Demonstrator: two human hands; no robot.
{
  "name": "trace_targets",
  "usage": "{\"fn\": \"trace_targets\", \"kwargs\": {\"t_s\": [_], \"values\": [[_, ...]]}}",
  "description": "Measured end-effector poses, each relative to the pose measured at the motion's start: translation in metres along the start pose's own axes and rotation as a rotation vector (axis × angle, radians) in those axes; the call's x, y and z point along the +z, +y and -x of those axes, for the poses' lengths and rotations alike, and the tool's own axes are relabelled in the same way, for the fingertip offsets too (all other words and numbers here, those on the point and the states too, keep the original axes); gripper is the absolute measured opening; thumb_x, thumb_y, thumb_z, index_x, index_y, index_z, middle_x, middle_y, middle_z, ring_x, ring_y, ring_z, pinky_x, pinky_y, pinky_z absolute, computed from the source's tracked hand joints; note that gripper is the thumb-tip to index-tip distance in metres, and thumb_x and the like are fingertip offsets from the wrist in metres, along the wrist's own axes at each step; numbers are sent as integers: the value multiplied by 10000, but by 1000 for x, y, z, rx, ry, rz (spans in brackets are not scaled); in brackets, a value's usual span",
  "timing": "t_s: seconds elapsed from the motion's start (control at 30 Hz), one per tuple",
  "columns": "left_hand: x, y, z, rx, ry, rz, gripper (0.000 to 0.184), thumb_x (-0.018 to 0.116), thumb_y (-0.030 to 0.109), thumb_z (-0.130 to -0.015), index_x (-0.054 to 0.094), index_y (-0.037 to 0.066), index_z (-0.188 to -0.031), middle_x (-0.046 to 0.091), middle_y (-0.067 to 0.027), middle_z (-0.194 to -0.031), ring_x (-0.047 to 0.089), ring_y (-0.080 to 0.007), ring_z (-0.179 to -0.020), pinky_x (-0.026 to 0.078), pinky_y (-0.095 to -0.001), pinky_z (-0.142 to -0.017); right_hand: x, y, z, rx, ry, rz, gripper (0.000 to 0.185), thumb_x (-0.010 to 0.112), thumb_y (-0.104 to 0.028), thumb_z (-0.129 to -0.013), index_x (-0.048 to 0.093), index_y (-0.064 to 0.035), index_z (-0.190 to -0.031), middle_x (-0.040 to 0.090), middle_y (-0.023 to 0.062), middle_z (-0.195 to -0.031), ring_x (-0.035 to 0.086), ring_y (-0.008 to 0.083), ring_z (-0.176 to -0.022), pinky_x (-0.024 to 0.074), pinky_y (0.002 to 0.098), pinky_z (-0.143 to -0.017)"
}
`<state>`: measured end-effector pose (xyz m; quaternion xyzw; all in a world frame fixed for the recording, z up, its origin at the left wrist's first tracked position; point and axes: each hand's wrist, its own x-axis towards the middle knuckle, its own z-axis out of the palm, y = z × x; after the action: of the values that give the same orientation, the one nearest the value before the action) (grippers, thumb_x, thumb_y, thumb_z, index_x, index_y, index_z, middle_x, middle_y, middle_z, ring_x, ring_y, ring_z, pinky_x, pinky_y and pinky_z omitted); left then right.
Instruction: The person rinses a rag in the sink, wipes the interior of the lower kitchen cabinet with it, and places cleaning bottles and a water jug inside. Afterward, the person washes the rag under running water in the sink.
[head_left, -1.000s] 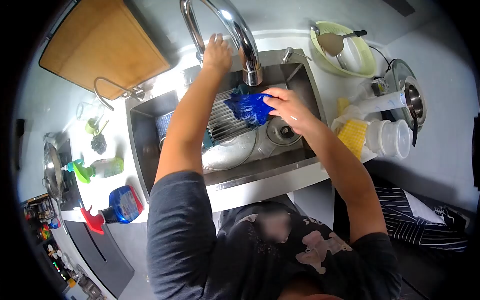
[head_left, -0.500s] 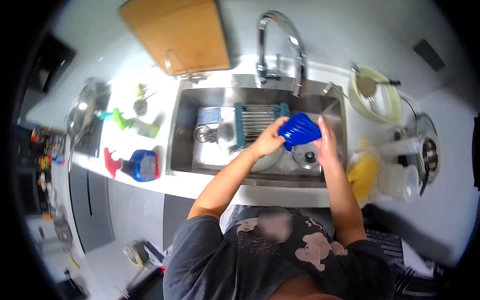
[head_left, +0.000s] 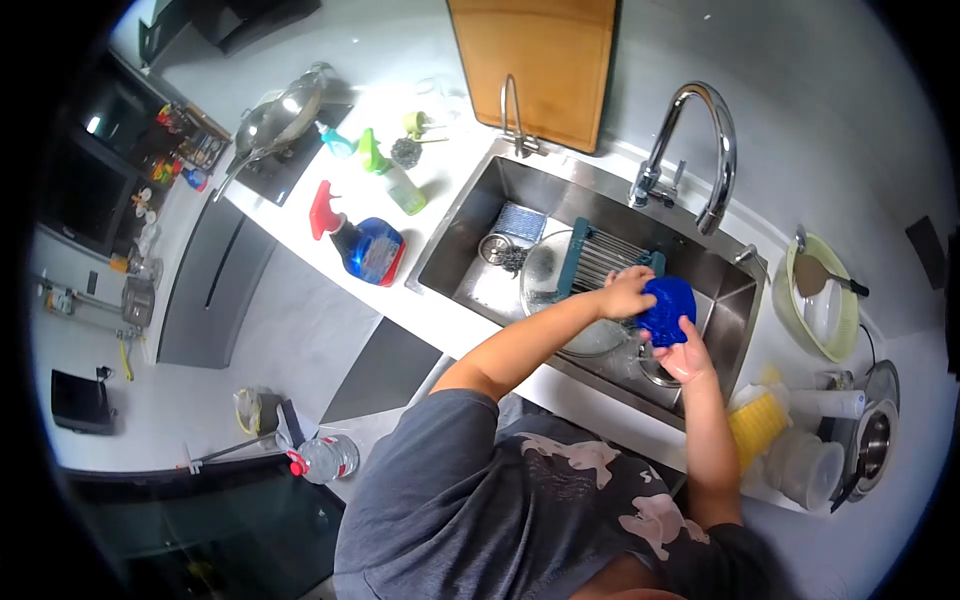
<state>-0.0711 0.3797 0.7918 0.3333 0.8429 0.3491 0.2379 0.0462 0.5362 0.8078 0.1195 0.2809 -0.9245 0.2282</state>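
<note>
A wet blue cloth (head_left: 667, 311) is bunched between my two hands above the right half of the steel sink (head_left: 468, 228). My left hand (head_left: 628, 293) is closed on its left edge, and my right hand (head_left: 684, 354) grips it from below with curled fingers. Just behind my left hand a rack with teal ends (head_left: 572, 258) and metal bars lies across the sink. Glass lids (head_left: 541, 270) rest in the basin under and beside the rack, partly hidden by my hands and arm.
The tall faucet (head_left: 726, 150) arches behind the sink. Left on the counter stand a blue spray bottle (head_left: 372, 250) and a green one (head_left: 400, 187). A cutting board (head_left: 535, 65) leans on the wall. To the right are a green basin (head_left: 848, 327) and a yellow cloth (head_left: 757, 428).
My left hand has come down from the faucet and taken hold of the blue cloth, which is now bunched up between both hands. The view has turned toward the left counter.
</note>
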Motion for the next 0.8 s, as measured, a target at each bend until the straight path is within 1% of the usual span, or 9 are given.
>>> {"fn": "trace_targets", "kwargs": {"t_s": [0.1, 0.17, 0.27, 0.37, 0.5, 0.53, 0.6, 0.63, 0.8], "values": [[-26, 33, 21, 373, 106, -131, 806, 623, 190, -664, 249, 135, -1376, 309, -136, -1377, 329, -328, -1259, 263, -514, -1011, 2, -16, 1, 93, 149, 94, 252, 606, -43, -753, 516, -51, -988, 521, 34, -816, 462, 108, -632, 296, 165, -416], [-40, 51, 28, 663, 17, -437, 938, 704, 136, -598, 214, 237, -1391, 280, -128, -1398, 303, -327, -1279, 309, -526, -992, -10, -33, 2, 177, 192, 256, 244, 610, -33, -743, 516, -55, -967, 528, 32, -809, 469, 104, -616, 304, 168, -412], [-36, 60, 18, 832, 217, -881, 673, 546, 203, -795, 220, 283, -1379, 273, -143, -1395, 352, -342, -1244, 380, -512, -945, -2, -57, 2, 311, 102, 446, 246, 646, -37, -726, 525, -82, -935, 518, 29, -798, 477, 99, -615, 303, 177, -408], [-30, 68, 4, 939, 223, -811, 576, 496, 212, -804, 305, 232, -1346, 422, -185, -1268, 581, -314, -954, 536, -366, -645, 23, -67, -3, 503, 234, 1002, 352, 792, -171, -637, 546, -114, -883, 512, -9, -713, 449, 78, -530, 303, 210, -406], [-16, 67, -6, 618, 56, -793, 316, 510, 176, -789, 542, 119, -1098, 619, -168, -966, 642, -309, -703, 515, -328, -569, 26, -51, -8, 70, 196, 1340, 362, 774, -190, -616, 580, -68, -896, 589, 38, -694, 555, 151, -568, 404, 283, -453], [-12, 66, -8, 621, 52, -793, 316, 510, 176, -789, 542, 119, -1098, 619, -168, -966, 642, -309, -703, 515, -328, -569, 12, -46, -15, 69, 199, 1336, 362, 774, -190, -616, 580, -68, -896, 589, 38, -694, 555, 151, -568, 404, 283, -453], [2, 62, -18, 296, -136, -774, 256, 521, 161, -799, 577, 91, -1040, 638, -166, -931, 650, -277, -772, 519, -346, -625, 3, -39, -23, 21, 391, 2063, 370, 737, -211, -614, 589, -29, -900, 644, 136, -759, 629, 271, -691, 482, 364, -583], [7, 59, -20, 196, -149, -732, 228, 580, 169, -767, 626, 70, -967, 651, -152, -911, 647, -253, -837, 513, -350, -697, 16, -35, -21, 112, 505, 2150, 412, 728, -241, -602, 596, -14, -919, 640, 191, -833, 622, 333, -804, 491, 402, -705], [16, 48, -30, -14, -302, -620, 330, 715, 256, -631, 667, 93, -914, 656, -113, -925, 627, -251, -898, 501, -348, -756, -13, -20, -31, -139, 586, 2330, 426, 755, -257, -583, 585, -28, -900, 637, 192, -782, 626, 334, -773, 509, 413, -683]]}}
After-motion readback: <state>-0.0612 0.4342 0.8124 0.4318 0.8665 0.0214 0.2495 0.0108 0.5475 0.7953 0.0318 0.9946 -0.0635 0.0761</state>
